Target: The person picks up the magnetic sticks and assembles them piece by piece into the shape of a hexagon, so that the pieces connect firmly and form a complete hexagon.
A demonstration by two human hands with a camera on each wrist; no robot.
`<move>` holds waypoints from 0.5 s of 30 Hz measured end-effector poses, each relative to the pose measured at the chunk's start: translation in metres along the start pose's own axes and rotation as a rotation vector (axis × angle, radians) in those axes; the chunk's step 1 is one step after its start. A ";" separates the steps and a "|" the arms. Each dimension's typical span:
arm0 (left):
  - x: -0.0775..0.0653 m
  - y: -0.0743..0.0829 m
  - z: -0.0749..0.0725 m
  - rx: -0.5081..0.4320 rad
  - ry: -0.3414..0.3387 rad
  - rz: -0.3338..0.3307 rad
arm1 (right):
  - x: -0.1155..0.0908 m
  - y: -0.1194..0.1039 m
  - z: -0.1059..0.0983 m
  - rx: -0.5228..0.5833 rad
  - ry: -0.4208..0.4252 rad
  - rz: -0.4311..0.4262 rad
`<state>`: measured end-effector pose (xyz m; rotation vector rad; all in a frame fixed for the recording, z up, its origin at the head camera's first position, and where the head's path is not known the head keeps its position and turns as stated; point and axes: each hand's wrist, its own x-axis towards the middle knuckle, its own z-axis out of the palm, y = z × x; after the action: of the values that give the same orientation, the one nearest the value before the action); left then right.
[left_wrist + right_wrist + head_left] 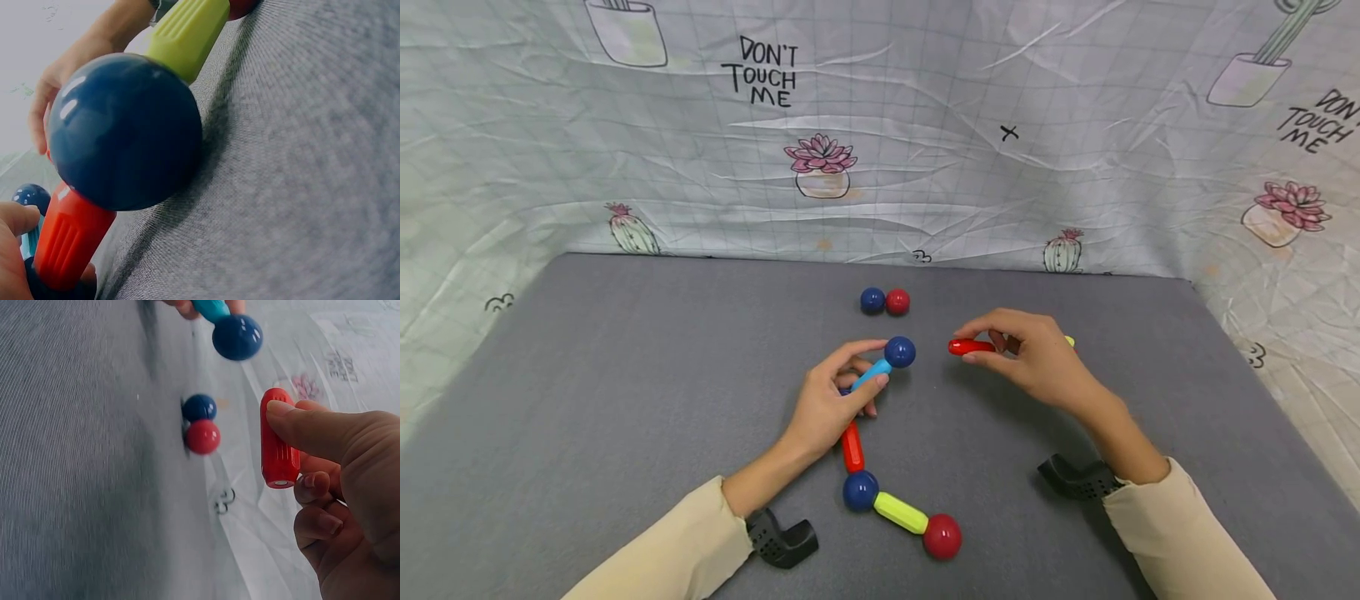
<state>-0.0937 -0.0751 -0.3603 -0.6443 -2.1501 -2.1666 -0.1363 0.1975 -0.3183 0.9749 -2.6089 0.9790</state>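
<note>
My left hand (827, 408) pinches a light blue toy rod (871, 375) with a blue ball (900, 352) on its far end. Partly hidden by the fingers, another blue ball joins that rod to a red rod (853, 447). The chain continues through a large blue ball (128, 131) and a yellow-green rod (901, 512) to a red ball (942, 536) near the front. To the right, my right hand (1037, 358) holds a separate red rod (279, 440) between thumb and fingers, above the table. A silvery disc shows in that rod's end.
Behind the hands, a loose blue ball (872, 300) and red ball (898, 302) sit side by side on the grey table (647, 375). A yellow-green piece (1070, 341) peeks out behind my right hand. A printed cloth (925, 167) hangs along the back.
</note>
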 end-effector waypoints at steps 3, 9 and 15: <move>0.000 0.001 0.000 0.011 0.000 -0.007 | 0.005 -0.004 0.006 0.025 -0.016 -0.001; 0.000 0.003 0.000 0.015 0.002 -0.011 | 0.013 -0.009 0.015 0.042 -0.050 -0.001; 0.000 0.002 0.000 0.015 -0.002 -0.012 | 0.017 -0.011 0.022 0.036 -0.085 -0.017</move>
<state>-0.0928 -0.0749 -0.3580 -0.6346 -2.1750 -2.1547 -0.1414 0.1682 -0.3224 1.0685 -2.6554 1.0049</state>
